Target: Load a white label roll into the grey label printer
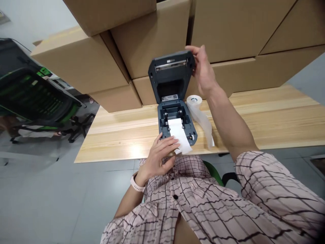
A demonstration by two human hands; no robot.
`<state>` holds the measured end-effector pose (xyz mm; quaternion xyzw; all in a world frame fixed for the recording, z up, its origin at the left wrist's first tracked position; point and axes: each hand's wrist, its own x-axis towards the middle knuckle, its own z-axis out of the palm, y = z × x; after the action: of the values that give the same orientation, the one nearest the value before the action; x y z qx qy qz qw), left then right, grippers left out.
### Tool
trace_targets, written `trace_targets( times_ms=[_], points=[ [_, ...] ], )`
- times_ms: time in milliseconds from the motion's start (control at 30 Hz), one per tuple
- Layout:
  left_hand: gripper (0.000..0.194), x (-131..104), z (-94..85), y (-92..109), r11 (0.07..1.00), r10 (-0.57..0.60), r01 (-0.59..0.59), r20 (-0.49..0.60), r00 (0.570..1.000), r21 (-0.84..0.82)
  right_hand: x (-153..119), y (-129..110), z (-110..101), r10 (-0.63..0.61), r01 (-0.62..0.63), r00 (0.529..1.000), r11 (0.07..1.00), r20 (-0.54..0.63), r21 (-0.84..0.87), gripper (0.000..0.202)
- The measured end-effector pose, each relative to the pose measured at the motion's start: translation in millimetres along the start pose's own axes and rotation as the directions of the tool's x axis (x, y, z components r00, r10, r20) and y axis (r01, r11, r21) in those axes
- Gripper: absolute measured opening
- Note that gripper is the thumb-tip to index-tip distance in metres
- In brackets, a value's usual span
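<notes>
A dark grey label printer [162, 117] stands on the table with its lid [170, 76] raised. My right hand [204, 74] grips the lid at its upper right edge; some fingertips are hidden behind it. Inside the printer lies white label paper [179, 134], and its loose strip runs out over the front edge. My left hand [164, 154] rests at the printer's front left corner, fingers stretched out over the left side of the strip. Right of the printer, a second white label roll [194, 100] stands with a long tail trailing toward the table's front edge.
Cardboard boxes [157, 40] are stacked along the back of the wooden table [114, 135], close behind the lid. An office chair [38, 95] stands on the grey floor to the left. The table's front edge is right by my body.
</notes>
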<state>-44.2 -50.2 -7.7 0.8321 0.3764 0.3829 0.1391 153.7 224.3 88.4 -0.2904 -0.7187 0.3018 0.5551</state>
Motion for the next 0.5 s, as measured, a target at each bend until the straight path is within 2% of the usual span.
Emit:
trace_targets(
  times_ms=[67,133,200,233,333,500],
  points=[
    [0.045,-6.4,-1.8,2.4,0.998,-0.044,0.032,-0.217,0.975,-0.058,-39.1,-14.4,-4.2,-0.001,0.002,1.0,1.0,-0.024,0.03,0.08],
    [0.04,-9.6,-3.4,-0.1,0.994,-0.103,0.076,-0.429,0.897,-0.081,-83.2,-31.4,-6.5,-0.032,0.032,0.999,0.999,-0.019,0.031,0.071],
    [0.042,-7.6,-2.9,-5.6,0.985,-0.17,0.134,-0.548,0.819,-0.106,-124.0,-45.9,-5.5,-0.097,0.099,0.995,0.994,0.033,-0.05,0.055],
    [0.046,-4.5,-1.5,-8.6,0.978,-0.209,0.163,-0.564,0.799,-0.131,-141.3,-50.9,-4.0,-0.117,0.124,0.99,0.987,0.074,-0.099,0.046],
    [0.06,11.2,7.5,-15.8,0.939,-0.336,0.24,-0.509,0.792,-0.247,-177.0,-55.8,2.1,-0.109,0.148,0.978,0.965,0.179,-0.217,0.028],
    [0.075,36.5,28.4,-22.5,0.791,-0.578,0.38,-0.381,0.722,-0.48,-194.2,-51.7,9.4,-0.019,0.062,0.981,0.973,0.191,-0.224,0.032]
  ],
)
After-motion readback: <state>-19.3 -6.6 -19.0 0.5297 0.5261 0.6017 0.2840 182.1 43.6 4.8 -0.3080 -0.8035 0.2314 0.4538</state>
